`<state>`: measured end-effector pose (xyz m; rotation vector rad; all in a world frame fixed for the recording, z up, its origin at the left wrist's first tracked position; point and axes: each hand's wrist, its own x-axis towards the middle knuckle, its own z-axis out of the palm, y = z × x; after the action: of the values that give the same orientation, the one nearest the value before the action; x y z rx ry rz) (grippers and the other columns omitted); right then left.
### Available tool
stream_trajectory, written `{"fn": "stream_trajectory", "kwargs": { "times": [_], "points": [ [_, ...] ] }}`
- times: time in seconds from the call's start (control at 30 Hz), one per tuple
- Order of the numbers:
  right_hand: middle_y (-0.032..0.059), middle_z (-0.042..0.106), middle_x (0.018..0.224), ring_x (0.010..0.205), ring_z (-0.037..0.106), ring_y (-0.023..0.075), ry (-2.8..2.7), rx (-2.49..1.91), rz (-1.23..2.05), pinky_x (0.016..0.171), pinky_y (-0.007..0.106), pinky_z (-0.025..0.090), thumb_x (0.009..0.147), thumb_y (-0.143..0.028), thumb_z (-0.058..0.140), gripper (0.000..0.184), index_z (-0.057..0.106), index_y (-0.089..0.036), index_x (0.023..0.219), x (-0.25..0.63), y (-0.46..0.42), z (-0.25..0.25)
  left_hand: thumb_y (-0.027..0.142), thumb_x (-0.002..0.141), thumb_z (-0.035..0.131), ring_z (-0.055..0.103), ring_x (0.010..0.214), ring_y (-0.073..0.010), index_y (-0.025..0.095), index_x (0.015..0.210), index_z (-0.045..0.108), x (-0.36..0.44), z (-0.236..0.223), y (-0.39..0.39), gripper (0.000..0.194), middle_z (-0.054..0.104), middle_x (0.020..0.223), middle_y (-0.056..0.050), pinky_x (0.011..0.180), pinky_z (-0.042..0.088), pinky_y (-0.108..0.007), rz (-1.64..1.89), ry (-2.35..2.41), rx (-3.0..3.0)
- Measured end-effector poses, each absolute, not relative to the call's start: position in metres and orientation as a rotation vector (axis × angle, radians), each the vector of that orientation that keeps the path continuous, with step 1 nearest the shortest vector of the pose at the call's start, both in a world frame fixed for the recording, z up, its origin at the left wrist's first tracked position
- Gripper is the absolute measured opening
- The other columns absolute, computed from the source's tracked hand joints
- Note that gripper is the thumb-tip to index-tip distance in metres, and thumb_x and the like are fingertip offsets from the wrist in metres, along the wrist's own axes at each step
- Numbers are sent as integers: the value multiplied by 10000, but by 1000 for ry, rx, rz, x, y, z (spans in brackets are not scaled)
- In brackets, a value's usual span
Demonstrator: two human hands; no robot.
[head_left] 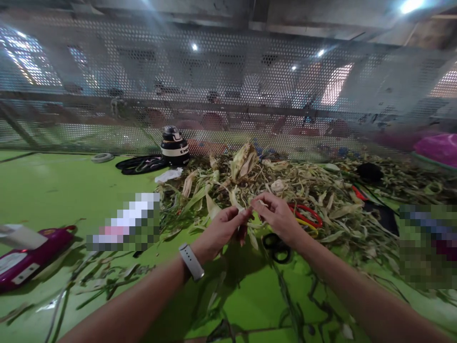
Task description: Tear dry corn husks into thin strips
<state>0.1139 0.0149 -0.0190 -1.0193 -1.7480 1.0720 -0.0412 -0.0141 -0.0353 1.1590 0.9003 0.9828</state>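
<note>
Both hands meet over the front edge of a heap of dried corn husks (342, 209). My left hand (228, 224), with a pale watch band on the wrist, is closed in a pinch on a pale strip of husk (242, 210). Close beside it on the right, my right hand (273, 214) pinches too, its fingertips at the same pale material; the exact grip is small and partly hidden. Black-handled scissors (276, 247) lie just under my right hand. Past that hand, red loop handles (309, 215) and a yellow piece (307, 227) rest among the husks.
A black-and-white bottle (174, 148) stands behind the heap, near a coiled black item (141, 164). At left on the green table (71, 186) lies a magenta device (39, 252). A perforated metal screen (221, 100) closes off the back. A magenta bundle (437, 147) sits far right.
</note>
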Motion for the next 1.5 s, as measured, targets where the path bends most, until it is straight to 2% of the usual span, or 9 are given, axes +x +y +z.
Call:
{"fn": "stream_trajectory", "kwargs": {
  "times": [0.17, 0.47, 0.6, 0.73, 0.9, 1.1, 1.23, 1.37, 1.5],
  "points": [
    [-50, 416, 507, 443, 381, 82, -1776, -1061, 892, 430, 199, 314, 794, -433, 513, 271, 526, -176, 709, 112, 17, -24, 457, 743, 563, 418, 337, -45, 166, 652, 455, -42, -33, -16, 324, 500, 472, 60, 334, 248, -161, 895, 929, 1221],
    [-43, 446, 510, 422, 432, 89, -1666, -1107, 856, 412, 202, 350, 772, -460, 531, 293, 547, -176, 697, 114, 19, -21, 435, 719, 597, 386, 415, -47, 154, 679, 489, -45, -32, -15, 304, 477, 490, 62, 403, 263, -172, 905, 998, 1296],
    [-37, 473, 533, 445, 460, 88, -1595, -1174, 953, 409, 190, 370, 770, -520, 504, 352, 527, -179, 684, 115, 20, -17, 445, 715, 601, 400, 472, -48, 147, 731, 512, -43, -34, -14, 312, 506, 578, 45, 460, 312, -177, 1012, 958, 1227],
    [-13, 495, 437, 357, 442, 89, -1610, -1328, 1311, 337, 196, 327, 781, -583, 429, 485, 508, -168, 543, 113, 17, -17, 438, 709, 612, 436, 551, -60, 158, 821, 536, -45, -37, -12, 311, 507, 664, 36, 522, 359, -177, 1090, 947, 1141],
    [-67, 422, 332, 266, 295, 45, -1457, -1208, 1654, 280, 161, 231, 773, -413, 535, 335, 495, -168, 549, 110, 12, -17, 390, 721, 602, 467, 593, -77, 168, 750, 505, -47, -37, -11, 244, 518, 682, 29, 575, 398, -195, 1149, 902, 987],
    [-38, 512, 359, 277, 368, 50, -1364, -1192, 1887, 294, 149, 267, 790, -359, 522, 271, 558, -143, 631, 114, 15, -14, 328, 764, 522, 477, 597, -79, 179, 721, 472, -46, -34, -10, 163, 509, 662, 39, 584, 398, -195, 1160, 794, 966],
    [-46, 465, 313, 234, 305, 39, -1307, -1149, 2099, 291, 153, 224, 801, -319, 470, 278, 549, -131, 612, 115, 16, -13, 334, 775, 504, 473, 583, -81, 186, 695, 437, -46, -36, -11, 182, 505, 642, 46, 579, 384, -200, 1139, 841, 1022],
    [-81, 429, 336, 264, 285, 27, -1193, -999, 2152, 342, 160, 252, 735, -223, 533, 205, 449, -160, 558, 116, 15, -14, 318, 766, 513, 494, 596, -83, 183, 687, 445, -47, -38, -11, 170, 513, 637, 48, 607, 394, -206, 1153, 876, 997],
    [-88, 414, 353, 282, 269, 28, -1272, -1014, 2035, 339, 161, 205, 722, -204, 539, 161, 470, -160, 583, 117, 18, -16, 298, 749, 535, 489, 569, -77, 180, 659, 447, -46, -37, -10, 173, 503, 604, 52, 588, 401, -197, 1177, 828, 924]
  ]
}}
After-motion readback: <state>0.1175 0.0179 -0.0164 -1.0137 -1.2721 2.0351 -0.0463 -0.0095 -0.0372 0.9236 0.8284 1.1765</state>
